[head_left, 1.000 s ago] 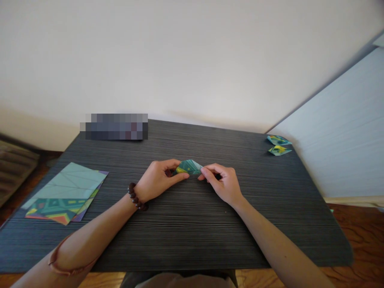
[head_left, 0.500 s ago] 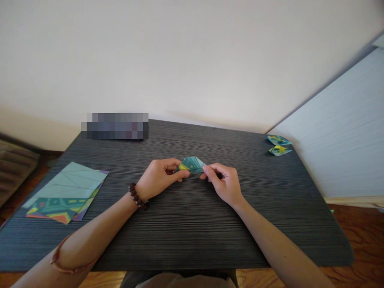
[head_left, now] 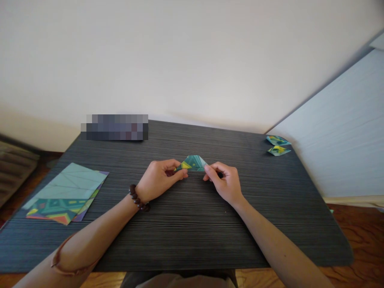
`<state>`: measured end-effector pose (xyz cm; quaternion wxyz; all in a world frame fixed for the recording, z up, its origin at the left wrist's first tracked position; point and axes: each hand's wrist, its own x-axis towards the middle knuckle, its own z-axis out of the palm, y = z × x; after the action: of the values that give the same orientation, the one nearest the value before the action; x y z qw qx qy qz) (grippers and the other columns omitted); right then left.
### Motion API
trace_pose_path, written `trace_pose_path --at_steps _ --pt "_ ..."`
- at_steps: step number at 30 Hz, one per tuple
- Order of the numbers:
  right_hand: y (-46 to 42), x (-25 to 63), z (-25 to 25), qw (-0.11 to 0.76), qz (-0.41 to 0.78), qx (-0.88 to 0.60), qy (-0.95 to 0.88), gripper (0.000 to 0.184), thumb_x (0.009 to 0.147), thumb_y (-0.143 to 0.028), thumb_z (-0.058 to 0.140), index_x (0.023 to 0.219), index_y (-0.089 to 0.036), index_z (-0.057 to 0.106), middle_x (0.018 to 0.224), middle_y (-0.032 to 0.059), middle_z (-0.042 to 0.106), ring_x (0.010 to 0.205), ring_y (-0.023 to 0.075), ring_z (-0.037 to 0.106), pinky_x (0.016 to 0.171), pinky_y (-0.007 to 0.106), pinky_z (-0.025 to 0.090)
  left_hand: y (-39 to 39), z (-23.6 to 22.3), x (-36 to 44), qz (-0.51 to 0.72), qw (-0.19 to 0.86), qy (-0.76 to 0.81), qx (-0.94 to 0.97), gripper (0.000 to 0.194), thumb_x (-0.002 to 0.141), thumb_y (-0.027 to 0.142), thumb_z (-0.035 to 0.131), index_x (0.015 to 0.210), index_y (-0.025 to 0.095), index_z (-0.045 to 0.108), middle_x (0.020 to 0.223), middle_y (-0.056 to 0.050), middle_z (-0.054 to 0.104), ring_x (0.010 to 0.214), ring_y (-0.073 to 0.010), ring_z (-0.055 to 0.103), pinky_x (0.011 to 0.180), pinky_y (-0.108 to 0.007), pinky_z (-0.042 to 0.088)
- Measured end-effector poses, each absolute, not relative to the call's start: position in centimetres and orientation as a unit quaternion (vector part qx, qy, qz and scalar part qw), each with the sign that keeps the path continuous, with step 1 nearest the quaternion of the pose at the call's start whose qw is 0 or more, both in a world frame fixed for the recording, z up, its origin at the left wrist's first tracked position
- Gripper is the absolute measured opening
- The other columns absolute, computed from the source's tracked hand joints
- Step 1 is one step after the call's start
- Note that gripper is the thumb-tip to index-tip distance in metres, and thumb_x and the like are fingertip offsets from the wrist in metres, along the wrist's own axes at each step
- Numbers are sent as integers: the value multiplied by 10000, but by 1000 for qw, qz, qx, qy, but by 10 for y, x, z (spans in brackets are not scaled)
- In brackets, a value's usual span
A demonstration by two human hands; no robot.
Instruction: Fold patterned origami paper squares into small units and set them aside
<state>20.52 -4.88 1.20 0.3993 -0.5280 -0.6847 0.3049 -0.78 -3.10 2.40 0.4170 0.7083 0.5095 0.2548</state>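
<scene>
A small folded piece of patterned teal and yellow paper (head_left: 193, 163) is held just above the middle of the dark striped table (head_left: 186, 232). My left hand (head_left: 157, 180), with a bead bracelet at the wrist, pinches its left end between thumb and fingers. My right hand (head_left: 225, 182) pinches its right end the same way. Both hands are closed on the paper, with the heels of the hands near the tabletop.
A stack of patterned paper sheets (head_left: 64, 193) lies at the table's left side. Two small folded paper pieces (head_left: 278, 145) sit at the far right corner, next to a pale blue panel (head_left: 342, 136). A blurred-out dark object (head_left: 114, 127) lies at the back left.
The folded paper has turned slightly upward and away from me between my fingers, showing more of its teal face. Both hands stayed almost in place.
</scene>
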Motion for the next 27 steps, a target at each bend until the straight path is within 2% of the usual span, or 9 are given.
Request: trace_pose_path --at_steps 2,4,6,12,16,19,27 --pt "-49 206 11 397 299 -531 -686 316 855 -350 529 595 -185 595 552 -8 631 491 100 522 539 236 406 -32 22 -7 273 362 499 738 361 782 429 604 1059 198 614 937 -31 693 739 -148 637 633 -239 515" --pt "-49 206 10 393 289 -531 -693 320 847 -343 541 573 -182 582 532 -12 612 484 94 506 535 232 394 -33 21 -6 290 328 477 762 532 748 418 649 1227 231 512 1082 -40 646 769 -143 621 609 -233 518" --pt "-49 206 9 388 276 -528 -703 317 838 -337 552 563 -181 573 521 -15 593 489 92 499 541 232 387 -34 20 -6 292 310 451 784 606 751 390 657 1303 258 442 1149 -42 608 777 -134 605 586 -224 515" --pt "-49 206 8 385 272 -516 -716 299 835 -356 549 592 -183 565 523 -16 557 496 97 495 549 240 387 -34 21 -6 279 269 414 824 414 802 336 613 1199 233 556 1150 -41 607 814 -136 584 692 -253 509" --pt "-49 207 6 387 295 -489 -723 236 796 -402 605 704 -185 588 572 -20 561 526 102 504 548 235 396 -35 19 -6 271 259 429 822 445 792 370 617 1201 206 558 1022 -37 654 745 -127 588 706 -260 504" --pt "-49 206 5 381 297 -477 -734 244 774 -403 639 684 -185 575 579 -25 554 532 96 496 543 227 392 -35 20 -5 265 264 437 818 460 788 396 615 1201 202 559 916 -18 672 679 -115 584 681 -254 501" --pt "-48 206 7 367 314 -451 -751 184 846 -323 557 728 -185 577 618 -23 594 566 94 523 580 226 408 -37 25 -3 266 285 437 811 414 812 381 584 1177 187 566 914 -12 696 699 -116 617 679 -238 506"
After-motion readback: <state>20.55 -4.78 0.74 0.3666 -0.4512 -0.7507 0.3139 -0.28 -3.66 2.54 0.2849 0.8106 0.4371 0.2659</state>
